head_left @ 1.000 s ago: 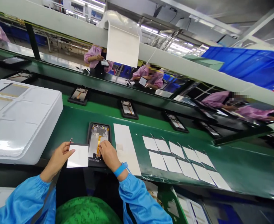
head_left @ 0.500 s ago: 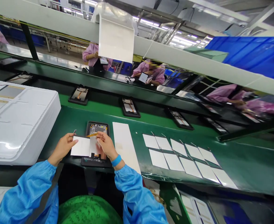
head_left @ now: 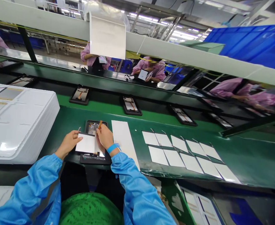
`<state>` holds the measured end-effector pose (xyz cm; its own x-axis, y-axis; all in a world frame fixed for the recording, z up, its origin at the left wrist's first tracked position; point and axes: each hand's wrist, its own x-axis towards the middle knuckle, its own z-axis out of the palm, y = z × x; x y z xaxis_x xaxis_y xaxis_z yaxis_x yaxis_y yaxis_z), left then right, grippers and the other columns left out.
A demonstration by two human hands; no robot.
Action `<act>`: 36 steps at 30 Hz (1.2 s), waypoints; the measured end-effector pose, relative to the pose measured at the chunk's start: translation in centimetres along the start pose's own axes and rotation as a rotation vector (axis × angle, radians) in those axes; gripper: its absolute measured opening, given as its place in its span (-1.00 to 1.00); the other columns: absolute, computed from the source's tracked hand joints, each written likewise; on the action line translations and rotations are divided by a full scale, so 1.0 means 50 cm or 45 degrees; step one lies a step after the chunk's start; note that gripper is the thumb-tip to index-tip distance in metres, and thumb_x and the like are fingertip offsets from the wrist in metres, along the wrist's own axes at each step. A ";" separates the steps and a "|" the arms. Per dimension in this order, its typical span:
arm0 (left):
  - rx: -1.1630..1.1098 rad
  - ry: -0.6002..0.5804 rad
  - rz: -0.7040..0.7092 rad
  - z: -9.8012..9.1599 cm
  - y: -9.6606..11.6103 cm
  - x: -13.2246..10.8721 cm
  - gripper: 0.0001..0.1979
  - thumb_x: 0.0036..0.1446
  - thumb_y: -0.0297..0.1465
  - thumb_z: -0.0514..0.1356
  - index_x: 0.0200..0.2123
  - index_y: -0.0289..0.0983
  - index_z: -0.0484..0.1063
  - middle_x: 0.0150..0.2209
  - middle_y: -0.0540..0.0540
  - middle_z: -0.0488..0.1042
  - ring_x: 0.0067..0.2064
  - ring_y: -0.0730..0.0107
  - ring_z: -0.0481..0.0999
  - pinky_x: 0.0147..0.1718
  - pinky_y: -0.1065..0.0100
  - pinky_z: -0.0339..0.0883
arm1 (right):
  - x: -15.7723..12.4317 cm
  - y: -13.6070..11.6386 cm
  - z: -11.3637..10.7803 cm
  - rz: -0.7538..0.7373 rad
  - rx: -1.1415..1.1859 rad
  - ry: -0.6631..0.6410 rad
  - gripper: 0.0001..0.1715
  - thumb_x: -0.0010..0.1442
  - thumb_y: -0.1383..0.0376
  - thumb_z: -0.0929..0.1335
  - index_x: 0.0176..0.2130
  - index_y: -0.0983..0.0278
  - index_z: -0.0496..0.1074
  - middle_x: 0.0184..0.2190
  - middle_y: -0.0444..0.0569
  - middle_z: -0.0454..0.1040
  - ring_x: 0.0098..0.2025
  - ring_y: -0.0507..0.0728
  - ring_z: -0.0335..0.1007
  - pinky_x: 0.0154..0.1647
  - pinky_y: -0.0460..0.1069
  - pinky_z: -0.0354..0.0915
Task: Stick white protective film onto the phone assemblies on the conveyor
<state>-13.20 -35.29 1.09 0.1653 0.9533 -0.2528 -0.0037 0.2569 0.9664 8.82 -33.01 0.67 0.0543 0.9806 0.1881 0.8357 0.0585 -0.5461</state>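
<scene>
On the green bench in front of me lies an open tablet (head_left: 84,158) in a black frame, its circuit board showing at the top. My left hand (head_left: 69,143) pinches the upper left corner of a flat white battery (head_left: 87,144), whose short lead sticks up by the fingers. This battery overlaps the lower part of the tablet; I cannot tell if it touches it. My right hand (head_left: 105,137) is over the tablet's right side, thumb and fingers closed on an orange flex cable (head_left: 100,123). Those fingers hide part of the board.
A stack of white plastic trays (head_left: 31,125) stands left. Right of the tablet lies a long white sheet (head_left: 124,137), then two rows of white batteries (head_left: 176,157). Several tablets (head_left: 130,105) in black frames sit along the green strip behind. Co-workers in pink sleeves (head_left: 159,70) sit opposite.
My left hand has brought the battery to the right, further over the tablet. My right hand has raised the orange flex cable, which now points upward.
</scene>
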 end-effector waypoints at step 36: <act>0.333 -0.001 0.027 0.105 -0.007 0.051 -0.65 -0.06 -0.35 0.33 -0.19 -0.31 0.36 -0.39 -0.11 0.60 -0.39 0.24 0.59 -0.42 0.31 0.41 | -0.132 0.083 -0.084 0.087 0.589 -0.080 -0.78 0.26 0.24 0.28 -0.16 0.22 0.49 -0.19 -0.04 0.56 -0.17 0.13 0.47 -0.12 0.04 0.37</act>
<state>-7.61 -33.78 0.35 0.1688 0.9579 -0.2322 0.2478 0.1867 0.9506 14.21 -40.04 0.61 0.0553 0.9937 0.0970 0.4996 0.0566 -0.8644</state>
